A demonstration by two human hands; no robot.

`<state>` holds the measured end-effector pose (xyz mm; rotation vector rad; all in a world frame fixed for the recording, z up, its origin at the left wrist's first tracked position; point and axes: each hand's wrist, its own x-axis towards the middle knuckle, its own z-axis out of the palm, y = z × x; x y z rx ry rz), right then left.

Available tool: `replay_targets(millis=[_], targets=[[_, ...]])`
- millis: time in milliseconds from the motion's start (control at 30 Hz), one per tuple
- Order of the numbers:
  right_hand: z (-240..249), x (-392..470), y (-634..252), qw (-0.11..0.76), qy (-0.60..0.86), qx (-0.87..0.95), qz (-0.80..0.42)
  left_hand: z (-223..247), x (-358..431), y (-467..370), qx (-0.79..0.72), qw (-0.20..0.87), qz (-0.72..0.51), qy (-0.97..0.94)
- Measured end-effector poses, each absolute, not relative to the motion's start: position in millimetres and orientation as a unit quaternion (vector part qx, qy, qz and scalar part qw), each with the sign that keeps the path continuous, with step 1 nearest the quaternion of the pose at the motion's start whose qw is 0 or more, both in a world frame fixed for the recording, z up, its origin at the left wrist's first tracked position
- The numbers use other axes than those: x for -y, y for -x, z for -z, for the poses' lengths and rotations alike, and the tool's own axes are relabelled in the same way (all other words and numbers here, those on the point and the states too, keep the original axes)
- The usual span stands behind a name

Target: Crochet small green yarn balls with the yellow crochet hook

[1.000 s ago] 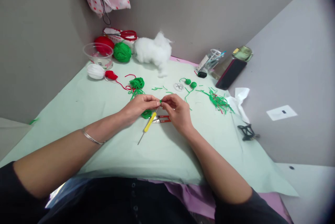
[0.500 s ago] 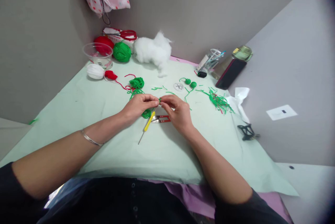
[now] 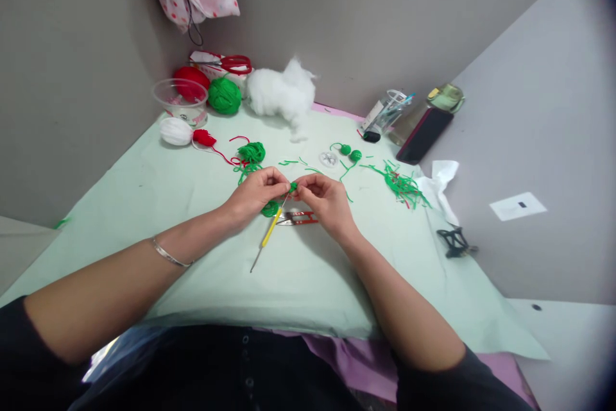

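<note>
A small green crochet piece [image 3: 293,187] is pinched between the fingertips of my left hand [image 3: 256,197] and my right hand [image 3: 327,201], above the table. A crochet hook [image 3: 272,225] with a yellow handle slants down and left from the piece; its upper tip is hidden at the fingers. Beneath the hands lie thread snips [image 3: 302,218] with red handles, partly covered by my right hand. A small coil of green yarn [image 3: 270,208] rests below my left fingers. Just beyond my left hand is a looser bundle of green yarn [image 3: 252,152].
White stuffing [image 3: 282,92], a green yarn ball [image 3: 224,95] and a clear tub [image 3: 180,109] stand at the back. Two green crocheted balls [image 3: 355,155] lie beyond my right hand. To the right are yarn scraps [image 3: 404,188], a phone [image 3: 425,135] and a black stand [image 3: 455,242].
The hook's lower end has swung slightly down and left. More of the green piece shows between my fingertips, which have parted a little.
</note>
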<state>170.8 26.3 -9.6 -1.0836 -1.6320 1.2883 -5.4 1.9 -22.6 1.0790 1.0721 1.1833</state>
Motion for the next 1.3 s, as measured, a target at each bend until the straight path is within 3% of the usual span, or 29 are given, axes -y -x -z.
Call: replay_targets(millis=[733,1067,1300], targets=[[12,-23,-171,0.372,0.41,0.715,-0.427,19,-2,6,-0.434,0.642,-0.482,-0.408],[14,-28,-174,0.366,0.394,0.816,-0.213,16,-4,8,-0.397,0.681,-0.494,-0.366],[13,-37,-183,0.347,0.431,0.804,-0.219,16,-3,10,-0.392,0.69,-0.506,-0.338]])
